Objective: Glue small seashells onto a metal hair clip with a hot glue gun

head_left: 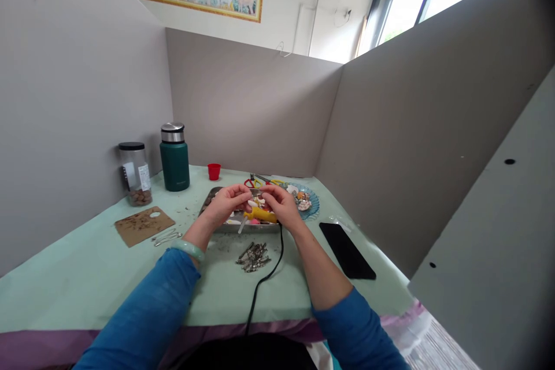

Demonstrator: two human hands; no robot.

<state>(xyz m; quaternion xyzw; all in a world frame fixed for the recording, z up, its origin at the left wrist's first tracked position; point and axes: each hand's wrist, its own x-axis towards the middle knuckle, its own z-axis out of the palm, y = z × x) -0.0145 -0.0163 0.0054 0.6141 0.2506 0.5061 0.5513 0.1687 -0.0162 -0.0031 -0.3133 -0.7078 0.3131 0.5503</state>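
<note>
My left hand is over a metal tray, thumb and fingertips pinched together. A small white piece shows by its fingertips, too small to name. Facing it a short gap away, my right hand is also pinched, and whatever is between its fingers is hidden. Below both hands a yellow hot glue gun lies across the tray, its pale nozzle pointing left over the front rim. White, pink and orange pieces fill the tray around it, partly covered by my hands.
A pile of small metal clips lies in front, beside the black cord. Left are a green flask, a jar and cardboard. A blue plate of shells and a black phone are right. Partitions enclose the table.
</note>
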